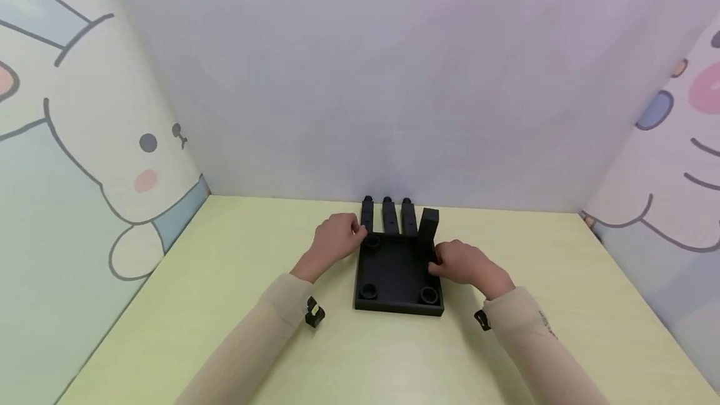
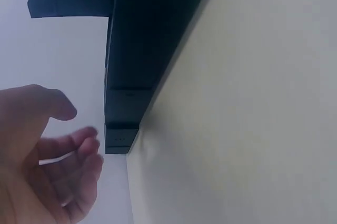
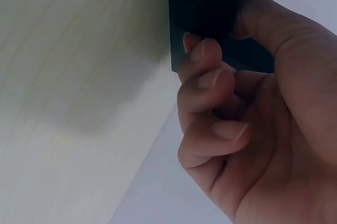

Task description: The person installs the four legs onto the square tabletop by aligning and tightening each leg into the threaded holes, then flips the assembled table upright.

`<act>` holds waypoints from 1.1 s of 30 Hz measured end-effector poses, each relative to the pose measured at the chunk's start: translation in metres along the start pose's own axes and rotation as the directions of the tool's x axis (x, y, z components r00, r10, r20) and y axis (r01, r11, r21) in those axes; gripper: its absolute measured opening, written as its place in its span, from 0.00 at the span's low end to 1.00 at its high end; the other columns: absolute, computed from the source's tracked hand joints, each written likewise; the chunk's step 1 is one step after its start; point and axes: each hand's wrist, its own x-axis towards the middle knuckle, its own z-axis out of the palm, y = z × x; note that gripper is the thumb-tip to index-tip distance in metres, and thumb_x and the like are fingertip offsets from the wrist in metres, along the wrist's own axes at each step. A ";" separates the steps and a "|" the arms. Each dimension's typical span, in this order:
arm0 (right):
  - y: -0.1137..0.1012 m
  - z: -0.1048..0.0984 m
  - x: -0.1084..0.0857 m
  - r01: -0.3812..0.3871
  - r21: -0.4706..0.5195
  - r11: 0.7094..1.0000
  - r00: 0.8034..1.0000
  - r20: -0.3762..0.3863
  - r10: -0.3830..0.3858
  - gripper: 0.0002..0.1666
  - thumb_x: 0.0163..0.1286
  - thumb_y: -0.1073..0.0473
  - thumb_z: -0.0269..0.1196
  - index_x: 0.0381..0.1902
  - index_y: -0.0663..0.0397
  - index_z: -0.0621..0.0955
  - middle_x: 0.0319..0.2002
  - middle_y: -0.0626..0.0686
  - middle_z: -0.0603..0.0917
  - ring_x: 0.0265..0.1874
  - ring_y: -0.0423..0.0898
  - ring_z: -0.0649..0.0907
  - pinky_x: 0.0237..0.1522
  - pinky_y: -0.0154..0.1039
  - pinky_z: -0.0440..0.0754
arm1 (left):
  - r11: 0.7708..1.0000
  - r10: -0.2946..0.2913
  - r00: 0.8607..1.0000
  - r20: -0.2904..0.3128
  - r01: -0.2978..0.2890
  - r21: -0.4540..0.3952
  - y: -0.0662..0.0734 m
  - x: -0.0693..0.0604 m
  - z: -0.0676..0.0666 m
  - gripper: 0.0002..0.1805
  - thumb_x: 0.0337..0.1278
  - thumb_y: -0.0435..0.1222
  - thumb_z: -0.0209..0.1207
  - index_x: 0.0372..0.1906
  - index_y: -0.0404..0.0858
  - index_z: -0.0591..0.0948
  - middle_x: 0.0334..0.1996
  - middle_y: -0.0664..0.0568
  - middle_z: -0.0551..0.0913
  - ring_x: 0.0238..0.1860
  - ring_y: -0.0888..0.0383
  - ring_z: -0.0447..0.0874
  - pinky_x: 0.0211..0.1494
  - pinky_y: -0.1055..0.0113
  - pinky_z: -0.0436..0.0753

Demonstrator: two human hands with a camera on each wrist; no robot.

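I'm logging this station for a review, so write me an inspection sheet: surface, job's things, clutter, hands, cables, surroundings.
Surface: pale yellow table.
Job's things: black tray; one upright post at its far right corner; three lying posts beyond it.
Clutter: nothing seen.
Hands: left hand by the tray's far left corner, holding nothing; right hand grips the tray's right edge.
Cables: nothing seen.
Surroundings: plain back wall; cartoon-printed side walls.

We find the head view bright, with pale glare on the near tabletop (image 1: pixel 394 372) and a pink tint on the back wall (image 1: pixel 388 80); our wrist views are dimmer and bluish, with soft shadows beside the near-black tray (image 1: pixel 396 272).
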 end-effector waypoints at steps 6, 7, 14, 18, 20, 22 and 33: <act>-0.003 0.003 -0.001 -0.025 -0.008 1.000 1.000 -0.015 0.025 0.19 0.66 0.53 0.61 0.18 0.48 0.67 0.16 0.44 0.64 0.17 0.41 0.65 0.23 0.37 0.60 | 0.984 -0.164 0.986 0.024 0.162 0.068 0.011 0.025 0.004 0.29 0.65 0.54 0.56 0.10 0.46 0.66 0.10 0.58 0.61 0.13 0.58 0.62 0.16 0.67 0.58; -0.004 0.004 -0.001 -0.031 -0.013 0.999 0.999 -0.017 0.031 0.20 0.66 0.53 0.61 0.18 0.48 0.67 0.16 0.44 0.64 0.17 0.41 0.65 0.23 0.37 0.60 | 0.979 -0.189 0.981 0.038 0.186 0.087 0.011 0.028 0.004 0.29 0.64 0.55 0.56 0.10 0.46 0.66 0.10 0.57 0.62 0.13 0.58 0.64 0.16 0.67 0.60; -0.006 0.005 -0.003 -0.057 -0.046 0.997 0.998 -0.030 0.055 0.19 0.67 0.52 0.62 0.19 0.50 0.70 0.17 0.46 0.67 0.18 0.43 0.68 0.23 0.38 0.62 | 0.950 -0.284 0.953 0.100 0.266 0.162 0.012 0.046 0.015 0.27 0.57 0.60 0.62 0.17 0.46 0.71 0.17 0.55 0.70 0.20 0.56 0.71 0.24 0.62 0.67; -0.006 0.006 -0.004 -0.060 -0.053 0.997 0.997 -0.042 0.058 0.18 0.67 0.52 0.61 0.20 0.50 0.70 0.17 0.46 0.67 0.18 0.43 0.68 0.23 0.38 0.62 | 0.940 -0.319 0.940 0.118 0.297 0.169 0.014 0.049 0.019 0.28 0.58 0.61 0.62 0.17 0.46 0.71 0.18 0.54 0.70 0.21 0.56 0.71 0.25 0.62 0.68; -0.007 0.007 -0.004 -0.058 -0.059 0.997 0.997 -0.051 0.055 0.17 0.67 0.52 0.61 0.21 0.50 0.70 0.17 0.46 0.68 0.18 0.43 0.68 0.22 0.38 0.63 | 0.937 -0.328 0.939 0.108 0.308 0.167 0.014 0.048 0.018 0.28 0.58 0.60 0.63 0.16 0.46 0.71 0.17 0.54 0.70 0.21 0.56 0.71 0.25 0.62 0.68; -0.008 0.008 -0.004 -0.057 -0.065 0.996 0.997 -0.060 0.053 0.17 0.67 0.52 0.60 0.21 0.50 0.70 0.18 0.46 0.68 0.18 0.43 0.69 0.22 0.38 0.63 | 0.936 -0.329 0.940 0.093 0.311 0.166 0.012 0.047 0.016 0.28 0.58 0.60 0.63 0.16 0.45 0.71 0.17 0.54 0.69 0.20 0.56 0.71 0.24 0.62 0.67; -0.013 0.008 -0.009 -0.058 -0.073 0.996 0.994 -0.092 0.051 0.15 0.68 0.53 0.60 0.24 0.53 0.72 0.20 0.50 0.73 0.19 0.46 0.72 0.23 0.41 0.67 | 0.973 -0.220 0.972 -0.077 0.224 0.055 -0.005 0.036 -0.002 0.25 0.59 0.52 0.59 0.15 0.45 0.65 0.18 0.53 0.66 0.17 0.58 0.62 0.18 0.66 0.61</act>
